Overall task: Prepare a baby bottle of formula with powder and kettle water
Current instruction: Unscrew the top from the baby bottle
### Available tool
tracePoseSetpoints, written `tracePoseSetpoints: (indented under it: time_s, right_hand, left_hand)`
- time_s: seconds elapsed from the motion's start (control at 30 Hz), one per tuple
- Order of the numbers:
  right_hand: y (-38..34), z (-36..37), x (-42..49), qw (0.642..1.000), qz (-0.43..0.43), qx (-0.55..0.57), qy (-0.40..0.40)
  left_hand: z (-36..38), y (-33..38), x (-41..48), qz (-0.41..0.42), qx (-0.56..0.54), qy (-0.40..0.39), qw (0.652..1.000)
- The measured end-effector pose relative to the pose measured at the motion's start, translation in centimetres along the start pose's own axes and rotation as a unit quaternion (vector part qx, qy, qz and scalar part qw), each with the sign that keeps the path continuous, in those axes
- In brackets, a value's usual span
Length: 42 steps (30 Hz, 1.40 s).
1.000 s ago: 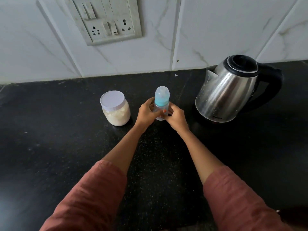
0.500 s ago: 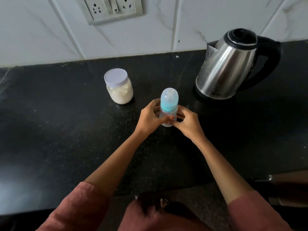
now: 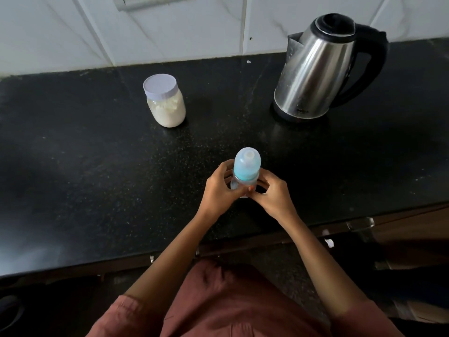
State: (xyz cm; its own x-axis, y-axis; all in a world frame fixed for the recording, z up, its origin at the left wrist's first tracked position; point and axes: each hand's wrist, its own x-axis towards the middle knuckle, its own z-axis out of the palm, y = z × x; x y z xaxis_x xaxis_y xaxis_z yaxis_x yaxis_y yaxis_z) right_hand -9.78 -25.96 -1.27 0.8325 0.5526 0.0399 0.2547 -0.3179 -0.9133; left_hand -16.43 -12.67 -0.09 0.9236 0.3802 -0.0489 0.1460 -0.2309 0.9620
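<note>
A clear baby bottle with a pale blue cap stands upright on the black counter, near its front edge. My left hand wraps the bottle's lower body from the left. My right hand holds it from the right, fingertips meeting the left hand's in front of the bottle. A glass jar of white powder with a pale lid stands farther back to the left. The steel kettle with a black lid and handle sits at the back right.
White marble tiles rise behind the counter, with the bottom edge of a switch plate at the top. Below the counter's front edge are dark cabinet fronts and my reddish clothing.
Both hands have drawn the bottle toward me, away from the jar and kettle. The camera has tilted downward, showing the counter's front edge and my clothing.
</note>
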Motion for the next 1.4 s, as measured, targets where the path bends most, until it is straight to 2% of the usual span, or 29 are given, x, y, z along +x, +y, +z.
tracePoseSetpoints:
  time_s: [0.2,0.3,0.4,0.57,0.77,0.97,1.13,1.4]
  right_hand:
    - [-0.2,0.0,-0.7,1.000,0.011,0.001,0.000]
    - [-0.9,-0.7,-0.5,0.997,0.038,-0.038,-0.054]
    - [-2.1,-2.8,-0.1,0.980,0.086,-0.138,-0.117]
    - [-6.6,-4.8,0.3,0.990,0.037,-0.117,-0.069]
    - [-8.5,-2.0,0.8,0.967,0.038,-0.250,-0.012]
    - [-8.3,-0.3,0.9,0.941,0.026,-0.335,0.049]
    - [-8.8,-0.7,1.6,0.942,0.024,-0.333,0.028]
    - [-9.7,-2.2,2.4,0.939,0.023,-0.338,-0.057]
  left_hand:
    - [0.2,-0.1,-0.6,0.007,-0.002,0.002,1.000]
    - [0.2,-0.2,-0.6,0.012,0.005,-0.004,1.000]
    - [0.1,-0.6,-0.5,0.014,0.014,-0.014,1.000]
    - [0.4,-0.9,-0.4,0.013,-0.002,-0.031,0.999]
    - [1.4,-0.7,-0.6,0.018,-0.021,0.013,1.000]
    - [1.3,-1.2,-0.2,0.049,0.020,0.020,0.998]
    - [1.1,-1.4,-0.1,0.059,0.021,0.017,0.998]
    - [0.9,-1.5,0.3,0.052,0.010,-0.003,0.999]
